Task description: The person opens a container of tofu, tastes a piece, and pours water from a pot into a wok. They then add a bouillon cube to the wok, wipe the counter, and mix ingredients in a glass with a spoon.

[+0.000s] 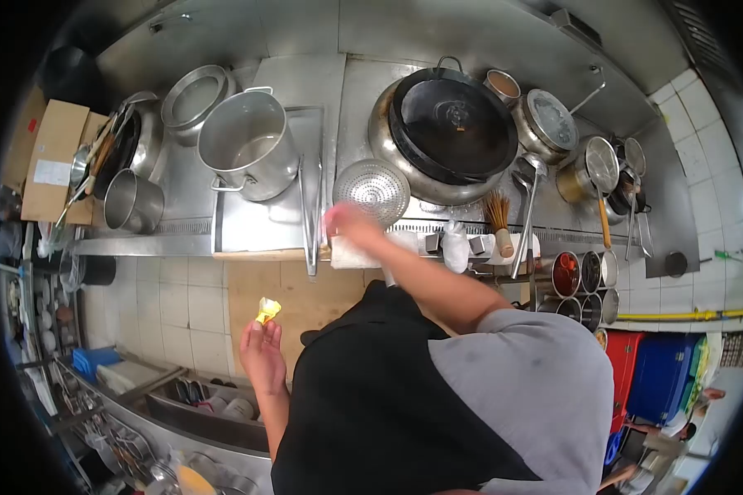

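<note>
My left hand (264, 355) is low on the left, its thumb and fingers closed on a small crumpled yellow-and-white piece (267, 310) that looks like a wrapper. My right hand (355, 227) reaches across the counter edge and is smeared by motion. A pink patch shows at its fingertips; whether this is a held thing I cannot make out. Just beyond that hand lies a round perforated strainer (371, 188). Under and beside the hand is a white cloth (355, 254) on the counter's front edge.
A deep steel pot (252, 144) stands left of a large black wok (454, 124). Metal tongs (309, 223) overhang the counter edge. To the right are a bamboo brush (499, 216), a ladle (530, 206) and several seasoning cans (566, 274). Cardboard (297, 289) covers floor tiles below.
</note>
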A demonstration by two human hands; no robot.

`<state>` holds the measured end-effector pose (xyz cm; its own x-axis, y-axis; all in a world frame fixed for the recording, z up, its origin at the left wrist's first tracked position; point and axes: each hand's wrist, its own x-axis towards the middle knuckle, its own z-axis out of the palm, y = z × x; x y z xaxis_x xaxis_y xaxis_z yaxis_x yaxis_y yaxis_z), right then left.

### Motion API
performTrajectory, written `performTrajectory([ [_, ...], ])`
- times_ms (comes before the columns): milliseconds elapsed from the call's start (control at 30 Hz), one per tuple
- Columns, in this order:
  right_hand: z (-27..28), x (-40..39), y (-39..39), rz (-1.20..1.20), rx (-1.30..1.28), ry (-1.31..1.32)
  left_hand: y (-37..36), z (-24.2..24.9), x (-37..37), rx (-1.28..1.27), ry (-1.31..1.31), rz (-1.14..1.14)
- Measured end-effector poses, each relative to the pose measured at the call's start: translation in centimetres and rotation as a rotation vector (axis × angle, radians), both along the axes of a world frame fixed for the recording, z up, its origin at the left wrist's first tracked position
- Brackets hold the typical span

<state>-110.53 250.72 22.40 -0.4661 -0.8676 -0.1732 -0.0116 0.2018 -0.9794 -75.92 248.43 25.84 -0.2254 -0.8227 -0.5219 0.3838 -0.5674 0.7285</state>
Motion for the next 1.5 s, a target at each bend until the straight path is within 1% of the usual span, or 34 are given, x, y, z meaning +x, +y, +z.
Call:
performTrajectory([
  [33,-2.0,5.8,-2.1,0.252,0.149,-0.182,-1.0,0.2,1.5,-0.007,0.011,-0.013],
  [67,0.2,9.9,-3.0,0.505,0.256,-0.323,-2.2,0.4,2.9,0.004,0.022,-0.032],
  [100,0.8,14.1,-3.7,0.59,0.214,-0.432,-3.3,0.7,4.4,0.017,0.029,-0.049],
  [167,2.8,19.2,-6.0,0.736,0.249,-0.51,-5.4,0.9,7.5,0.002,-0.016,-0.069],
  [200,3.1,21.2,-7.3,0.738,0.251,-0.507,-6.4,0.8,8.9,-0.011,-0.061,-0.075],
  [233,3.6,22.9,-8.6,0.777,0.196,-0.464,-7.3,0.5,10.4,-0.011,-0.056,-0.069],
  [300,4.6,25.7,-10.7,0.825,0.147,-0.417,-9.1,-0.4,12.8,-0.197,-0.302,-0.078],
  [367,5.7,28.2,-12.7,0.856,0.122,0.027,-10.8,-1.7,15.0,-0.251,-0.356,-0.03],
  [400,5.0,29.4,-13.6,0.869,0.119,0.026,-11.8,-2.4,16.3,-0.307,-0.418,0.016],
  [433,3.6,30.8,-14.5,0.842,-0.018,0.199,-12.8,-2.9,17.3,-0.307,-0.43,0.04],
  [467,3.3,32.7,-15.7,0.827,-0.169,0.359,-13.7,-3.1,18.3,-0.348,-0.549,-0.029],
  [500,2.9,33.8,-16.9,0.811,-0.216,0.389,-14.7,-3.4,19.2,-0.378,-0.675,-0.07],
  [533,3.2,34.8,-17.9,0.823,-0.277,0.403,-15.7,-3.2,20.2,-0.39,-0.702,-0.098],
  [567,2.9,35.8,-19.6,0.834,-0.253,0.43,-17.1,-3.1,20.8,-0.398,-0.727,-0.115],
  [633,2.5,37.9,-23.3,0.865,-0.294,0.478,-19.9,-3.5,22.0,-0.221,-0.515,0.068],
  [667,1.8,39.1,-25.6,0.867,-0.287,0.532,-21.2,-3.1,23.2,-0.184,-0.477,0.093],
  [733,0.3,41.7,-30.4,0.878,-0.162,0.314,-25.3,-2.1,25.9,-0.175,-0.44,0.175],
  [767,0.7,43.0,-33.6,0.93,-0.204,0.314,-27.1,-0.9,27.3,-0.18,-0.372,0.158],
  [800,1.2,44.2,-36.7,0.971,0.003,0.033,-28.9,0.0,28.6,-0.182,-0.305,0.129],
  [833,1.7,45.6,-39.6,0.996,0.226,-0.241,-30.8,1.0,30.1,-0.194,-0.319,0.177],
  [867,2.4,47.1,-42.6,1.061,0.238,-0.366,-32.6,2.2,31.6,-0.163,-0.342,0.153],
  [900,2.9,49.0,-45.4,1.106,0.233,-0.367,-34.2,3.2,33.1,-0.125,-0.364,0.127],
  [967,4.3,52.4,-50.1,1.228,0.187,-0.399,-36.7,4.3,36.3,-0.085,-0.34,0.217],
  [1000,5.3,53.9,-52.5,1.272,0.181,-0.378,-38.0,4.4,38.1,-0.068,-0.299,0.257],
  [1067,7.9,57.8,-56.1,1.445,0.15,-0.211,-40.5,4.9,41.1,-0.062,-0.223,0.335],
  [1100,7.9,60.1,-57.9,1.488,0.148,-0.201,-41.8,4.7,42.4,-0.067,-0.223,0.378],
  [1167,7.2,64.0,-60.6,1.559,-0.016,0.009,-43.6,3.3,44.5,-0.069,-0.104,0.527],
  [1200,7.1,65.9,-62.0,1.592,-0.018,0.023,-44.7,2.6,45.6,-0.075,-0.095,0.561],
  [1267,6.9,69.1,-64.2,1.655,-0.216,0.209,-46.3,0.7,47.9,-0.092,0.032,0.673],
  [1300,6.9,70.5,-65.3,1.679,-0.226,0.219,-47.4,-0.5,49.2,-0.103,0.037,0.698],
  [1367,7.3,73.3,-67.3,1.68,-0.297,0.306,-49.9,-1.7,51.8,-0.074,0.19,0.769],
  [1400,7.0,74.9,-68.6,1.694,-0.278,0.277,-51.2,-2.5,53.0,-0.068,0.242,0.828],
  [1433,6.7,76.8,-70.4,1.707,-0.284,0.283,-52.9,-3.3,54.5,-0.076,0.247,0.841],
  [1500,5.4,80.0,-74.3,1.809,-0.297,0.224,-56.4,-5.5,58.0,-0.11,0.41,0.801],
])
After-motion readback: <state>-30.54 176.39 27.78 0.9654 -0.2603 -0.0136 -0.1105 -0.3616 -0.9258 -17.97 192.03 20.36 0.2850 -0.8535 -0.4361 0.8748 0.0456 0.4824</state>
